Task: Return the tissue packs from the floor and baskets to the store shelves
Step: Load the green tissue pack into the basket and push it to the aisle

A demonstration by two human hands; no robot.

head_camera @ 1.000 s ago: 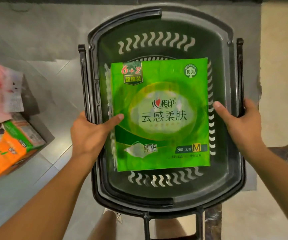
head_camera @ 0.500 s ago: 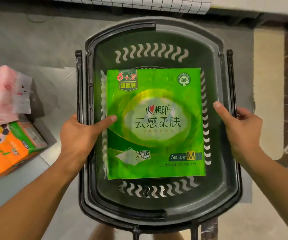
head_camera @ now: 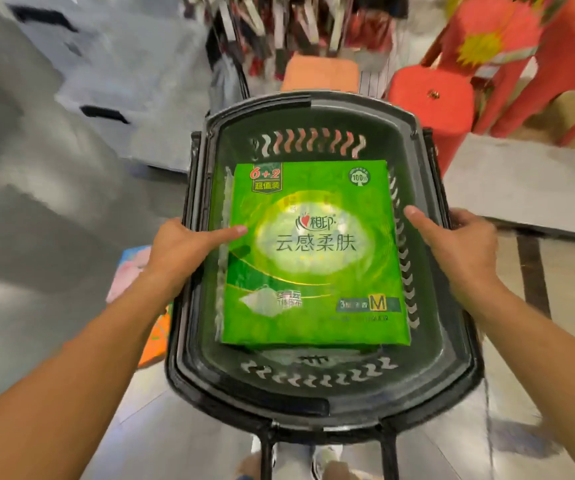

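Observation:
A dark plastic shopping basket (head_camera: 313,396) fills the middle of the head view, held up in front of me. Inside it lies a flat green tissue pack (head_camera: 313,258) with Chinese print, face up. My left hand (head_camera: 182,254) grips the basket's left rim, thumb stretched onto the pack's left edge. My right hand (head_camera: 459,251) grips the right rim, thumb pointing toward the pack's right edge. A pink pack (head_camera: 126,271) and an orange pack (head_camera: 156,337) show on the floor at the left, mostly hidden by my left arm.
Red plastic stools (head_camera: 435,98) stand at the upper right beside a low grey platform (head_camera: 521,188). Hanging goods (head_camera: 296,26) blur across the top. Grey shelving (head_camera: 99,81) is at the upper left. My feet (head_camera: 320,462) show below the basket.
The view has swung up and forward, blurred; stools and hanging goods now appear ahead. Both hands keep the same hold on the basket rims, and the floor packs have slid behind my left arm.

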